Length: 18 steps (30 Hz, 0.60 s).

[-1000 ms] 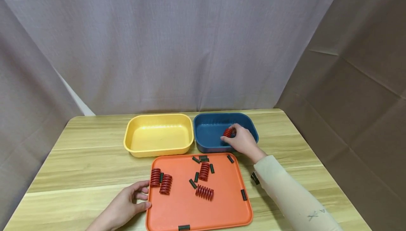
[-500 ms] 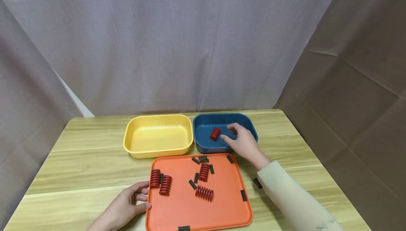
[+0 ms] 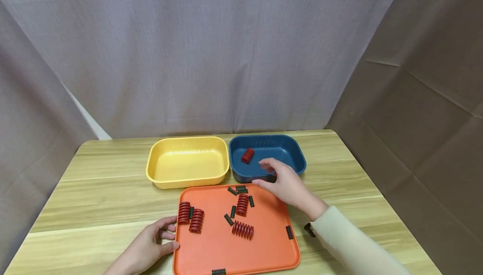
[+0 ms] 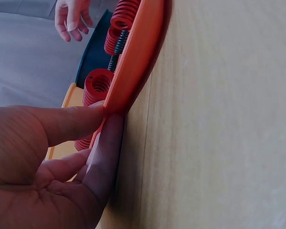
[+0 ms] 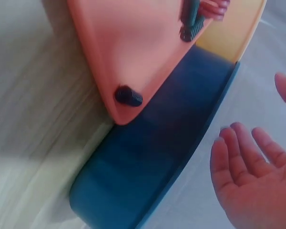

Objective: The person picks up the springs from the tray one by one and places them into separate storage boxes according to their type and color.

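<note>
One red spring (image 3: 247, 156) lies in the blue bin (image 3: 298, 157), near its far-left corner, long axis running diagonally, near-left to far-right. Our right hand (image 3: 286, 182) hovers just over the bin's front rim w/ fingers loosely spread, holding nothing. Left hand (image 3: 151, 247) pinches the orange tray (image 3: 264, 250) edge, thumb on top. We can't make out the small dark spring (image 3: 271, 179) under the right hand, mostly hidden.

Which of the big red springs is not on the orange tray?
The red spring in the blue bin. It lies alone inside the blue bin, while the other red springs all lie on the orange tray.
</note>
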Each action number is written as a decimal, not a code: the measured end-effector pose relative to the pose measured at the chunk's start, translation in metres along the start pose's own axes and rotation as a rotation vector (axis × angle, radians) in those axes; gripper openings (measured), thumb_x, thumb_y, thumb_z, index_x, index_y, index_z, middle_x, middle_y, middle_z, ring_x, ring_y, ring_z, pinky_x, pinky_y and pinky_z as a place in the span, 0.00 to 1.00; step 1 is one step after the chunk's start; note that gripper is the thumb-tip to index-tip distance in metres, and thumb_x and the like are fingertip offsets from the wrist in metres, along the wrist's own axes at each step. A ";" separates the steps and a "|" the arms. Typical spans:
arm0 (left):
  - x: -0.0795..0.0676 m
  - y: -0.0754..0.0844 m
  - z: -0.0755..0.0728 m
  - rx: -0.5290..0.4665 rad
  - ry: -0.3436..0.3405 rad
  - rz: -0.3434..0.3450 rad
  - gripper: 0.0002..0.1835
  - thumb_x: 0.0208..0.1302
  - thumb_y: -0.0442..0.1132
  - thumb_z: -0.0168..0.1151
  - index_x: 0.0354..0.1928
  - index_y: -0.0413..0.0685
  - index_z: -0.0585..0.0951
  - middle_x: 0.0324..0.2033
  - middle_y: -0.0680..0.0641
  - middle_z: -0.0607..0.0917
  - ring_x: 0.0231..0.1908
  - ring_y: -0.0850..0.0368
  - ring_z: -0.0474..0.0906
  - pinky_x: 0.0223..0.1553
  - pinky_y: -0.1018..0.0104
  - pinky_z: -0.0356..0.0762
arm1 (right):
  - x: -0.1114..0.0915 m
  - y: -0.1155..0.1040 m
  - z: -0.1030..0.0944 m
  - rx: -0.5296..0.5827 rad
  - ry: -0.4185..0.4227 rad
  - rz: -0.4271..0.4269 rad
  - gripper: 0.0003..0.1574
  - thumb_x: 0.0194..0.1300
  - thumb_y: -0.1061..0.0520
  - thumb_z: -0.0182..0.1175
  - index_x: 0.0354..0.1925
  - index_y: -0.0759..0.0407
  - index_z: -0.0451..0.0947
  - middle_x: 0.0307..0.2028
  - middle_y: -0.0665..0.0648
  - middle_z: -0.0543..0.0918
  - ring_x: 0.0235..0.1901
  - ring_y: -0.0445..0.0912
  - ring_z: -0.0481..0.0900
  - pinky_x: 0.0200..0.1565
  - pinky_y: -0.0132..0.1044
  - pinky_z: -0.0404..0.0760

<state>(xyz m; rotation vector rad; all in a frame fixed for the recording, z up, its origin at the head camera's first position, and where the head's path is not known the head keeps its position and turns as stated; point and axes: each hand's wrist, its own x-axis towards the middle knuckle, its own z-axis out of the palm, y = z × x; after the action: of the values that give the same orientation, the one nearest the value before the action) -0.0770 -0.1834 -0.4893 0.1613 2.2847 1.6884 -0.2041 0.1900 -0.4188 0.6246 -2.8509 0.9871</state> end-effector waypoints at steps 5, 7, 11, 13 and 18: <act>0.000 0.000 0.000 0.005 -0.004 -0.005 0.37 0.53 0.31 0.72 0.63 0.27 0.66 0.44 0.42 0.76 0.43 0.52 0.77 0.41 0.69 0.76 | -0.009 -0.003 0.007 0.083 -0.128 -0.039 0.39 0.52 0.36 0.70 0.57 0.52 0.75 0.49 0.53 0.80 0.47 0.50 0.77 0.48 0.48 0.77; 0.000 0.000 0.000 0.008 -0.004 -0.006 0.37 0.53 0.31 0.72 0.63 0.27 0.66 0.44 0.43 0.76 0.42 0.52 0.77 0.41 0.69 0.76 | -0.012 -0.004 0.010 0.098 -0.178 -0.043 0.41 0.51 0.35 0.71 0.58 0.53 0.74 0.48 0.53 0.80 0.47 0.50 0.77 0.49 0.48 0.76; 0.000 0.000 0.000 0.009 -0.006 -0.007 0.38 0.53 0.32 0.72 0.63 0.27 0.66 0.44 0.43 0.76 0.43 0.52 0.77 0.41 0.69 0.75 | -0.016 -0.007 0.019 0.082 -0.243 -0.057 0.43 0.51 0.34 0.71 0.58 0.54 0.74 0.48 0.52 0.80 0.46 0.48 0.76 0.49 0.46 0.75; 0.000 0.000 0.000 0.011 -0.008 -0.009 0.38 0.53 0.32 0.72 0.64 0.27 0.66 0.44 0.43 0.76 0.43 0.52 0.77 0.41 0.69 0.75 | -0.018 -0.008 0.023 0.047 -0.265 -0.057 0.43 0.51 0.33 0.70 0.58 0.54 0.74 0.48 0.50 0.80 0.46 0.46 0.76 0.50 0.45 0.75; 0.000 0.001 -0.001 0.018 -0.012 -0.020 0.38 0.54 0.33 0.72 0.64 0.28 0.66 0.45 0.43 0.76 0.43 0.52 0.77 0.41 0.70 0.75 | -0.021 -0.010 0.033 -0.066 -0.291 -0.077 0.41 0.53 0.32 0.68 0.58 0.52 0.73 0.48 0.47 0.79 0.48 0.42 0.76 0.51 0.42 0.75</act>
<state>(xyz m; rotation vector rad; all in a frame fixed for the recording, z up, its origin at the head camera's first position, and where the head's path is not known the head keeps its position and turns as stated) -0.0771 -0.1838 -0.4884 0.1518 2.2857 1.6532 -0.1786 0.1709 -0.4430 0.9344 -3.0626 0.8492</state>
